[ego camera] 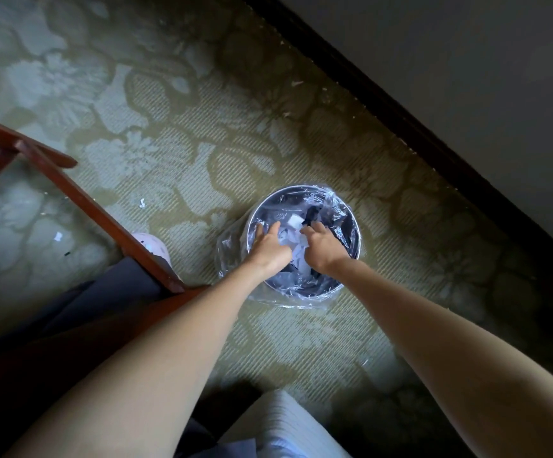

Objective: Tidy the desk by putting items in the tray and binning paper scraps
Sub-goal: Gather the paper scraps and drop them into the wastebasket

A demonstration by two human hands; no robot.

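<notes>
We are at the binning step: the paper scraps [293, 241], small white torn bits, sit bunched between our two hands right over the mouth of the bin [356, 226], some of them already lying inside on the liner. The bin is round and dark, lined with a clear plastic bag [232, 249] that spills crinkled over the rim, and it stands on the patterned carpet [169, 127] near the dark skirting. Our left hand [270, 247] is spread fairly wide, fingers fanned over the rim as if letting go; our right hand [323, 244] is more closed, fingertips pinched on a white piece. Next, we judge, both hands must open fully over the bin so nothing falls outside. A few stray scraps [142, 203] lie on the carpet well apart to the left, near the wooden chair frame [80, 196], and would need picking up.
</notes>
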